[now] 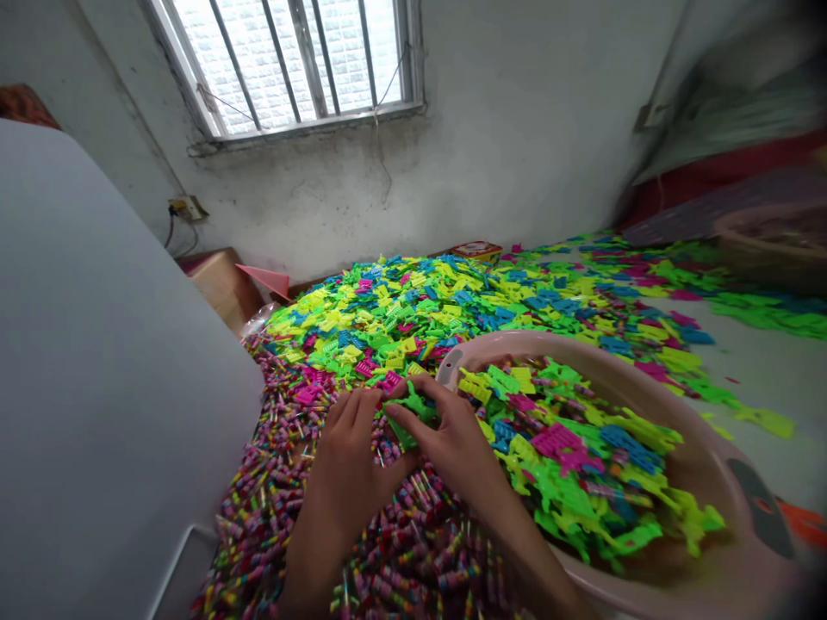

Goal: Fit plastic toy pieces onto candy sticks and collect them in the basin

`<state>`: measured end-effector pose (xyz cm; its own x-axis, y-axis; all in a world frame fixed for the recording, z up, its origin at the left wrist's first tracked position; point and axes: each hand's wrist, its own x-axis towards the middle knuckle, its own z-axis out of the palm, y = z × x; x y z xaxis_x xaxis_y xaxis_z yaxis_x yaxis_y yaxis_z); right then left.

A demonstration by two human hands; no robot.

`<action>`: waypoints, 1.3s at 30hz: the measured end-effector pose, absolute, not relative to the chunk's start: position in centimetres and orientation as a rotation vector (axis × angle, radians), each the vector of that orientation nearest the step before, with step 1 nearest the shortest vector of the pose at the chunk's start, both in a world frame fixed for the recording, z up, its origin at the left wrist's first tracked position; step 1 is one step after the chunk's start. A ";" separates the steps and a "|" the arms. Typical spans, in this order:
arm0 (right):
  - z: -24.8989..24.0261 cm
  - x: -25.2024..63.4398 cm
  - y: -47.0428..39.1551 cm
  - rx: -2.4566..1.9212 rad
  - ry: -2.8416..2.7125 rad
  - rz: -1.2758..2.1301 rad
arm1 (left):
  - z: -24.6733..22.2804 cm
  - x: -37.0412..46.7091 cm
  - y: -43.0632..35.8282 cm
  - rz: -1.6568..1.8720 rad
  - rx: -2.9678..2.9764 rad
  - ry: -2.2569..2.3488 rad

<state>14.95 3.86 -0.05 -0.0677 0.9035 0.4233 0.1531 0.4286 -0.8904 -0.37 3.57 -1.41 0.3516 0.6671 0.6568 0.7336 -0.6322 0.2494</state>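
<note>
My right hand (456,430) has its thumb and fingers closed around a small green plastic toy piece (412,412). Close beside it, my left hand (349,452) has its fingers bent together and pressed down, with the thumb reaching toward the right hand; what it grips is hidden behind its fingers. Both hands are over a heap of small pink-and-purple striped tubes (401,568). Just beyond them rises a pile of neon plastic pieces (401,310) in green, yellow, blue and pink.
A pink basin (704,448) on the right holds more plastic pieces and some tubes. A large white panel (122,370) stands on the left. Behind the pile are a wall and a barred window (290,65). Loose pieces (652,344) spread across the floor at the right.
</note>
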 end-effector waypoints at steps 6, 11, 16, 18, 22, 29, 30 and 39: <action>-0.3 14.8 3.8 -0.946 -1.533 0.853 | -1.1 -0.9 3.5 -1.127 -2.570 -1.303; -0.1 14.6 3.6 -0.919 -1.535 0.878 | -1.3 -1.1 3.6 -1.166 -2.562 -1.255; -0.2 14.6 3.7 -1.013 -1.499 0.861 | -1.3 -0.7 3.6 -1.107 -2.557 -1.271; -0.4 14.6 3.9 -1.048 -1.492 0.857 | -1.4 -0.7 3.6 -1.073 -2.558 -1.290; -0.4 14.8 4.2 -1.040 -1.480 0.849 | -1.6 -0.6 3.7 -1.039 -2.557 -1.289; -0.4 15.3 4.9 -1.002 -1.408 0.905 | -1.9 1.0 3.7 -1.023 -2.383 -1.350; -0.5 15.4 5.0 -0.992 -1.369 0.922 | -2.0 1.2 3.6 -1.010 -2.318 -1.384; -0.6 15.7 5.3 -1.034 -1.348 0.907 | -2.4 1.3 3.6 -1.026 -2.326 -1.399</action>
